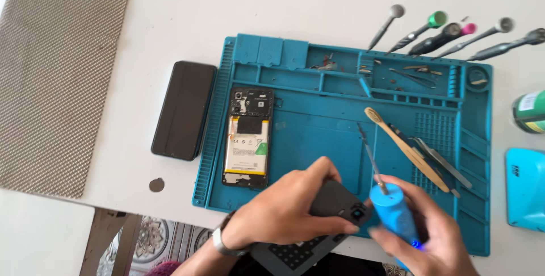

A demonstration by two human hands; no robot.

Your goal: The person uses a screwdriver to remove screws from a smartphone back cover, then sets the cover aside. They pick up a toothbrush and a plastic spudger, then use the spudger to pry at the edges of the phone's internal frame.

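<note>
My left hand (284,210) grips a dark grey phone part (335,203) near the table's front edge, tilted toward me. My right hand (434,236) holds a blue electric screwdriver (392,208), its thin bit (369,154) pointing up and away over the blue work mat (318,134). An opened phone (248,137) with its battery and circuit board exposed lies on the mat's left side. A black phone cover (184,109) rests on the white table just left of the mat.
A wooden-handled brush (406,148) and metal tweezers (440,159) lie on the mat's right half. Several screwdrivers (448,34) fan out beyond the mat's far right corner. A green can (528,111) and a light-blue case (525,188) sit at right. A grey woven mat (57,71) lies at left.
</note>
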